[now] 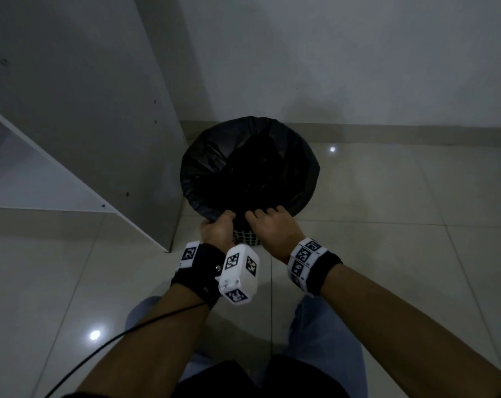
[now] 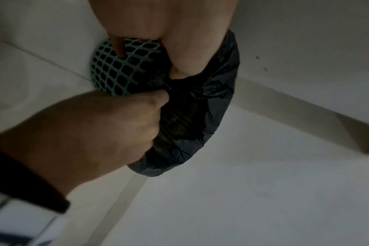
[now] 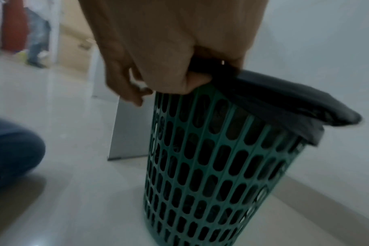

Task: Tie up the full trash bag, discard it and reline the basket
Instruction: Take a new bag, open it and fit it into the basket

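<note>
Both hands pinch the black trash bag (image 1: 214, 156) at the near rim: left hand (image 1: 219, 229), right hand (image 1: 272, 225). Bag sits in green basket (image 3: 211, 158) on floor (image 1: 387, 225), by wall.

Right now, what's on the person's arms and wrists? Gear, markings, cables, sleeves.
Both forearms are bare, no sleeves. The left hand has a black wristband with a white tag plate and a white box printed with black square fiducial markers; a thin black cable trails from it. The right hand wears a black wristband ringed by white marker tiles.
</note>
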`<state>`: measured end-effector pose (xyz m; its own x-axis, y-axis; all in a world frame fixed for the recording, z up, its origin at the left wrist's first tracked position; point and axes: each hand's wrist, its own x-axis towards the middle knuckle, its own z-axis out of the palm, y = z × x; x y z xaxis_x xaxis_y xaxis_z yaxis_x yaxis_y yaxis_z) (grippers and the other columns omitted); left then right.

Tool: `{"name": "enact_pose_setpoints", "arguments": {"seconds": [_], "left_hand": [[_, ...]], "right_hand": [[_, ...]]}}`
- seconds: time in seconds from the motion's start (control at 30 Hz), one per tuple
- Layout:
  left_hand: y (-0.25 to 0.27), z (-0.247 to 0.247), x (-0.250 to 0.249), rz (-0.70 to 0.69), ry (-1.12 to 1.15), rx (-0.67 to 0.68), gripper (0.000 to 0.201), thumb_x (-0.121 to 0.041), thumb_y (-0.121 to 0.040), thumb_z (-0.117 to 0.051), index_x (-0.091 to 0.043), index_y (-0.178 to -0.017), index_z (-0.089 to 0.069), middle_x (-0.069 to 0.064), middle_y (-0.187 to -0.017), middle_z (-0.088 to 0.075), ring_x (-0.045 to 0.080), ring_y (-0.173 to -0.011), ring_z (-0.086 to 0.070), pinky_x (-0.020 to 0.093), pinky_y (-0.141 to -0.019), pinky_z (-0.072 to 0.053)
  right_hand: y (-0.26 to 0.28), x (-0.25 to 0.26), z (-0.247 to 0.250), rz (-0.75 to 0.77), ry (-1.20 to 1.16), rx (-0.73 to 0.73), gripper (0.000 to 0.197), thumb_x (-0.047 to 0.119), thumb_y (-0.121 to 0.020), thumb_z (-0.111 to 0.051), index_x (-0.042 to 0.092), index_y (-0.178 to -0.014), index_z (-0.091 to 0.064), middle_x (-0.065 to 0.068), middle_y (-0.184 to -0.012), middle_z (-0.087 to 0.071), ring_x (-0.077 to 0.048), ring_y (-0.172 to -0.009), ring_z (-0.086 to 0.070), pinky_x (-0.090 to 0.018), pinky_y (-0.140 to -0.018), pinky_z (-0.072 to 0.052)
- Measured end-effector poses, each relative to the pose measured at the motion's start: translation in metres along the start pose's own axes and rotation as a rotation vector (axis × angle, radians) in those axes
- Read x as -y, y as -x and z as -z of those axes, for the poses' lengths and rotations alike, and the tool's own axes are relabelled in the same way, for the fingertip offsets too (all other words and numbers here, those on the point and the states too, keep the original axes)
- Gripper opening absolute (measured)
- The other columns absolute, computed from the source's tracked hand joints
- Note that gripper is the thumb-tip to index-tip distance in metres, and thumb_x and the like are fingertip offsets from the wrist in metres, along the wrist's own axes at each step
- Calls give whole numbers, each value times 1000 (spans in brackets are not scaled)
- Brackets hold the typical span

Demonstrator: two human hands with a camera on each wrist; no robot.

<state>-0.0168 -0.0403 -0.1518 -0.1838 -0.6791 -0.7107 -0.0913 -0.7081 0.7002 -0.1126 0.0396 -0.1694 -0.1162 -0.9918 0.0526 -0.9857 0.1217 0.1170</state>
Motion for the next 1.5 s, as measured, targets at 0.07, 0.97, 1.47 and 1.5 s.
{"name": "enact_pose_setpoints", "arguments": {"seconds": [0.07, 0.97, 1.47, 1.5], "left_hand": [[-2, 2, -7, 3, -9, 11, 24, -2, -87, -59, 3, -110, -62, 18, -97, -65, 28, -76, -61, 36, -70, -53], [9, 7, 12, 150, 81, 200, 23, -6, -93, -58, -4, -116, -59, 13, -102, -61, 30, -96, -60, 47, -93, -52], [3, -4, 16, 50, 84, 150, 35, -14, -91, -66, -1, -122, -58, 15, -114, -65, 29, -99, -65, 41, -83, -56], [1, -2, 15, 49, 82, 140, 37, -13, -90, -66, -2, -124, -58, 17, -117, -65, 30, -99, -66, 41, -81, -57]], "right_hand": [[5, -4, -1, -16, -21, -51, 40, 10, -62, -72, 9, -102, -64, -11, -77, -64, -31, -63, -61, -37, -63, -46], [-2, -63, 30, -469, -427, 438, 43, 43, -99, -32, 23, -120, -63, -1, -129, -59, -26, -130, -42, -60, -116, -6], [44, -1, 12, -862, -920, -692, 37, 5, -84, -56, 6, -121, -54, -10, -129, -47, -20, -117, -49, -24, -98, -41], [44, -8, 10, -1050, -978, -719, 44, 9, -86, -58, 5, -129, -48, -12, -134, -45, -22, -123, -45, -25, -102, -38]]}}
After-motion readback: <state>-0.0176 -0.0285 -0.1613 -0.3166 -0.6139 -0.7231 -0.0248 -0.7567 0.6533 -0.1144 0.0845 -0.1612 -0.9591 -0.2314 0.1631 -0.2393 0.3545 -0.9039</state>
